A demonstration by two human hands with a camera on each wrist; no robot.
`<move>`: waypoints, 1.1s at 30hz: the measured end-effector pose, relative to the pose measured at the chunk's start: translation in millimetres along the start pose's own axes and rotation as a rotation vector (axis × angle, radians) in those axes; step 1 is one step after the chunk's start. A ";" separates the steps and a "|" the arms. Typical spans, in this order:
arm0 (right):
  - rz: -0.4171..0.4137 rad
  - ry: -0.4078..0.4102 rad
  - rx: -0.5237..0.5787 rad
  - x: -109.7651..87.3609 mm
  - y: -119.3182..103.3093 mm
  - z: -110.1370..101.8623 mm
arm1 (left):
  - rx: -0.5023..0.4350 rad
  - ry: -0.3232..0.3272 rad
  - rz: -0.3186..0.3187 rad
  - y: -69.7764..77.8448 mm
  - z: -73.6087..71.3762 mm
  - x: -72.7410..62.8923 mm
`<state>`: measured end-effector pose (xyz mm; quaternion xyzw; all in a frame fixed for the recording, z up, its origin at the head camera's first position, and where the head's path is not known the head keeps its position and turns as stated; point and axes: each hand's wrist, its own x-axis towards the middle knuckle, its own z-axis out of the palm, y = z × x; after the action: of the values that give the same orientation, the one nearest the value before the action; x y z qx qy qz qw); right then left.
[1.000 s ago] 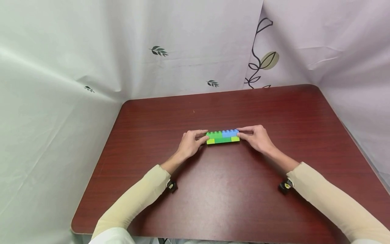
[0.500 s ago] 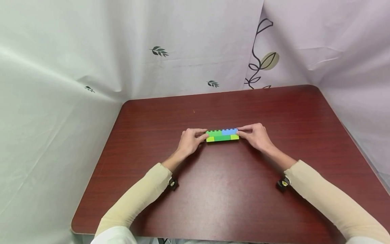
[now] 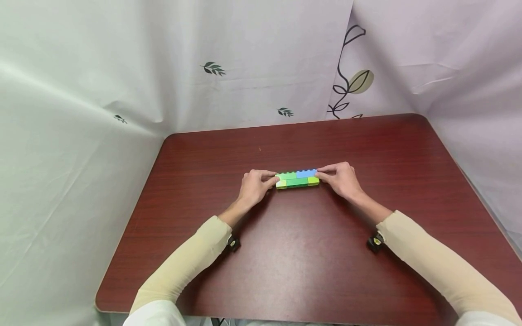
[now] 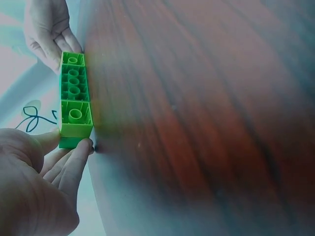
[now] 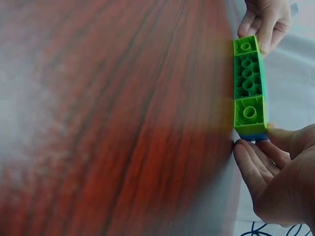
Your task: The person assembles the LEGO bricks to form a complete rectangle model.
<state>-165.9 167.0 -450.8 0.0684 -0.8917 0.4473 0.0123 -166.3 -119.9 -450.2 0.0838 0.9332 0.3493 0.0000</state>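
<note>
A two-layer row of toy building bricks [image 3: 297, 182] is held by its ends between both hands. Its upper layer pairs a green brick [image 3: 286, 177] on the left with a blue brick [image 3: 306, 174] on the right. Below, a darker green brick sits between two lime bricks. My left hand [image 3: 253, 186] pinches the left end, and my right hand [image 3: 343, 180] pinches the right end. From the left wrist view the hollow underside [image 4: 74, 84] shows, so the row is off the table. Some fingers are hidden behind the bricks.
A reddish-brown wooden table [image 3: 293, 253] with rounded corners lies under the hands. White cloth [image 3: 253, 54] printed with leaves hangs behind it and along both sides. Dark wrist cameras [image 3: 234, 243] sit below the sleeves.
Both hands have moved the brick row slightly away and up. It has tipped back a little, so its studs show less and its front face turns more upward. Both grips stay the same.
</note>
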 end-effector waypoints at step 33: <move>0.006 0.092 0.069 6.5 0.4 -2.5 | 0.010 0.087 0.055 -6.3 -7.0 2.1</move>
<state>-172.5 168.5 -449.1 0.0456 -0.8745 0.4803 0.0497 -169.8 -128.8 -448.8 0.0944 0.9314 0.3478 -0.0505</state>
